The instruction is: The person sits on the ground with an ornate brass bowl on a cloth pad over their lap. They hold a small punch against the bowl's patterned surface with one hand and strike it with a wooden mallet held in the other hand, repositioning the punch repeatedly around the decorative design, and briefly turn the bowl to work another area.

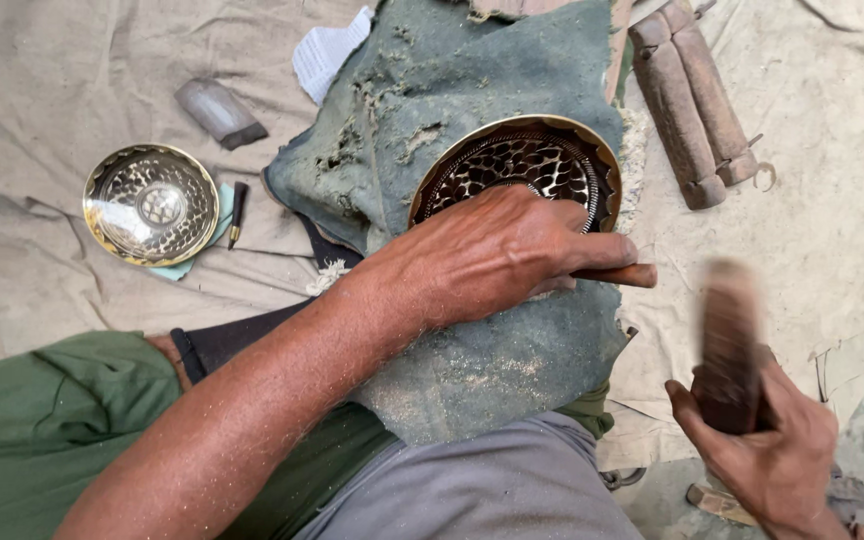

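Here the left hand (492, 255) is clenched on a wooden-handled tool (620, 275) whose long axis runs nearly level, its handle end pointing right and its working end hidden under the palm; the hand rests on the near rim of a dark, patterned brass bowl (532, 165) tilted toward the camera on green cloth (452, 100); the right hand (767, 440) grips a wooden mallet (730, 340), upright and blurred, its lower end hidden in the fist; farther left a shiny brass bowl (150, 204) lies on the sheet-covered floor (42, 90), a small chisel (237, 212) just beside it; two wooden mallets (692, 100) lie at upper right.
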